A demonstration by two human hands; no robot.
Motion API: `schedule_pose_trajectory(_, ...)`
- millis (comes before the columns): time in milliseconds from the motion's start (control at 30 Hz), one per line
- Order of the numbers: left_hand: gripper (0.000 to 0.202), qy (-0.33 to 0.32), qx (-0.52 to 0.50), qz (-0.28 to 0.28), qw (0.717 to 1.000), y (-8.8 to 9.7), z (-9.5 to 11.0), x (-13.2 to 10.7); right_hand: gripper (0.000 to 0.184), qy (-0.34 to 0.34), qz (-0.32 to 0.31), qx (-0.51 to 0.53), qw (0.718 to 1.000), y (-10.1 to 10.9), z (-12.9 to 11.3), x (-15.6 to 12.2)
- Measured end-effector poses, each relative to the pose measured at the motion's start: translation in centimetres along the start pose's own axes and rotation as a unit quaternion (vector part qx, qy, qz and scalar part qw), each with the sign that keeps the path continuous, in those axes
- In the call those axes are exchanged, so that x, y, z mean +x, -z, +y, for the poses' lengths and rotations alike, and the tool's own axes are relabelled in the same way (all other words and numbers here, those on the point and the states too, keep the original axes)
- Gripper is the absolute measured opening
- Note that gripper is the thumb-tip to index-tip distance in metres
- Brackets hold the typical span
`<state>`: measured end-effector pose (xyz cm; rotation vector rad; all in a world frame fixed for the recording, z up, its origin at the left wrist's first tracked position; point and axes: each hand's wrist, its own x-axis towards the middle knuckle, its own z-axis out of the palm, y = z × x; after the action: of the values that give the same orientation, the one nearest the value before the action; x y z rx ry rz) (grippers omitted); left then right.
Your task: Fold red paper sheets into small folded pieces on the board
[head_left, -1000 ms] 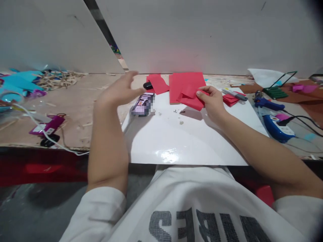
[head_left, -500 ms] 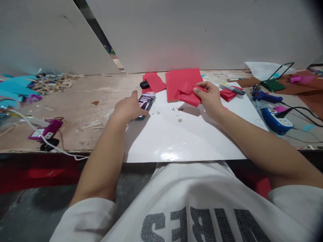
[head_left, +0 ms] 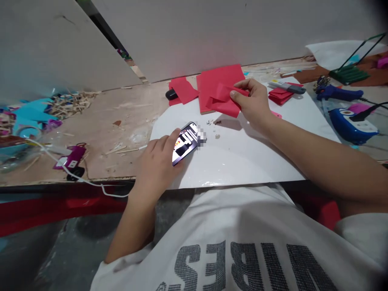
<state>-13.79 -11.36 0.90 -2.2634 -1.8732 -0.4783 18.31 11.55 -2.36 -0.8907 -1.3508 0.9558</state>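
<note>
My left hand (head_left: 159, 159) is closed around a smartphone (head_left: 185, 142) with its screen lit, tilted above the left part of the white board (head_left: 242, 155). Between the thumb and fingers of my right hand (head_left: 253, 101) is a folded piece of red paper (head_left: 228, 99). Just behind it lies a larger red paper stack (head_left: 220, 74), partly covered by the held piece. More red paper (head_left: 185, 91) rests to the left over a black object (head_left: 171, 94). Small folded red pieces (head_left: 281, 96) lie right of my right hand, with a grey cutter (head_left: 287, 87) on top.
At the right are a blue glue gun (head_left: 342, 93), a blue and white device (head_left: 353, 125) with a black plug and a green wire stand (head_left: 348, 76). Wood slivers (head_left: 72, 101), blue scraps (head_left: 36, 115), a purple device (head_left: 71, 157) and a white cable (head_left: 106, 192) lie left.
My left hand has closed on the phone and lifted it off the board, bringing it nearer and to the right. My right hand keeps the red paper in about the same place. The view has shifted slightly.
</note>
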Motion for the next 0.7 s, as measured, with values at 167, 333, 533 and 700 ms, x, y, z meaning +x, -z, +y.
schedule_pose_trajectory(167,0.092,-0.058,-0.019,-0.020,0.998,0.7,-0.5,0.5,0.040,0.002,0.007,0.012,1.000,-0.1,-1.2,-0.1)
schedule_pose_trajectory(333,0.081,-0.043,-0.029,0.000,0.999,0.6,-0.3,-0.1,0.027,-0.010,0.013,0.002,1.000,-0.6,-2.4,-0.7)
schedule_pose_trajectory(533,0.059,-0.021,-0.045,0.006,0.999,0.4,-0.2,-0.3,0.029,-0.005,0.015,-0.001,1.000,-0.9,-2.4,-1.2)
schedule_pose_trajectory(700,0.054,-0.050,-0.040,0.029,0.998,0.0,-0.6,-0.4,0.025,-0.011,0.011,-0.021,1.000,-0.7,-2.3,-1.3)
